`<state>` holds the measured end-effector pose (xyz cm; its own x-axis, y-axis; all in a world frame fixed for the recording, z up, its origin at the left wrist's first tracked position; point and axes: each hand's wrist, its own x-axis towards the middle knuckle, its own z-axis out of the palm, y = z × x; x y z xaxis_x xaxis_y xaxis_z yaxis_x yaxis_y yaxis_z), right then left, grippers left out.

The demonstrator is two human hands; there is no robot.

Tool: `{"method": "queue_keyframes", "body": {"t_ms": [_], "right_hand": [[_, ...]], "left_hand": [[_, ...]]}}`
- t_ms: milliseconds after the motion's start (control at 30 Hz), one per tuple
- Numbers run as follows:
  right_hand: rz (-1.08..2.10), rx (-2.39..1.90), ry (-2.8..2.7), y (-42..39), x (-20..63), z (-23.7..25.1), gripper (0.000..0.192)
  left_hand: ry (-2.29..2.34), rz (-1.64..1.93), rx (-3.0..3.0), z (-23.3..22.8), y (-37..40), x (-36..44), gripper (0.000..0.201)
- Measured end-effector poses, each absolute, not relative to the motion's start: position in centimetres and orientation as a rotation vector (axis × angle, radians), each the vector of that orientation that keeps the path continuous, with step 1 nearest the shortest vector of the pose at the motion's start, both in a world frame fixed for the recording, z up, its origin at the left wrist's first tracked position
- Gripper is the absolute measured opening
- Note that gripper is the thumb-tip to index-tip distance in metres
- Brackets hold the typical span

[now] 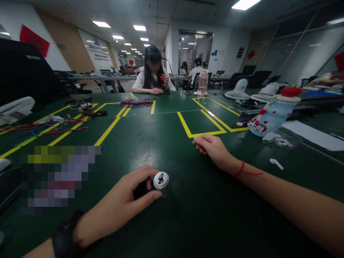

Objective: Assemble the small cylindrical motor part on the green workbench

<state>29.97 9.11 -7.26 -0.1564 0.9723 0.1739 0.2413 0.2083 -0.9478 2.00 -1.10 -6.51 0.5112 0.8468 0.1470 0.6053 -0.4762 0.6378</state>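
Observation:
A small motor (161, 180), silver and round with a short shaft and two dark holes on its end face, stands shaft-up on the green table. My left hand (123, 202) has its thumb and fingers closed round the motor's side. To the right and farther forward, my right hand (211, 147) rests near the corner of a yellow tape outline (191, 135). Its fingertips are pinched together; whatever may be between them is too small or hidden to make out.
Loose wires (53, 129) lie at left, with a bundle of red and blue wires (137, 103) farther back. A blue bottle (276, 114), a white earbud (276, 163) and small fans (238, 91) are at right. Across the table (150, 147) sits a person (153, 73).

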Motion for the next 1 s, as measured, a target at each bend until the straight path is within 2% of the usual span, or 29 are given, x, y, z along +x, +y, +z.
{"method": "queue_keyframes", "body": {"t_ms": [133, 267, 433, 567, 800, 1000], "right_hand": [[1.029, -1.108, -1.823, 6.9, 28.9, -6.2, 0.021], [0.929, -0.836, -2.138, 3.9, 26.3, -5.3, 0.026], [0.813, -0.695, -2.135, 2.8, 23.9, -4.8, 0.01], [0.814, -0.762, -2.064, 3.7, 24.8, -4.2, 0.011], [0.832, -0.666, -2.585, 5.9, 27.9, -5.5, 0.016], [0.75, -0.636, -2.698, 7.1, 29.0, -7.3, 0.015]], "left_hand": [[1.179, 0.611, 2.221, -6.5, -1.1, 2.4, 0.025], [1.169, 0.62, 2.216, -7.0, -0.8, 2.3, 0.026], [1.145, 0.617, 2.234, -7.8, -0.6, 1.7, 0.03], [1.148, 0.584, 2.202, -7.4, -0.6, 1.2, 0.025], [1.154, 0.563, 2.189, -7.2, -0.1, 1.1, 0.025], [1.141, 0.572, 2.219, -8.8, 1.1, 1.8, 0.027]]}}
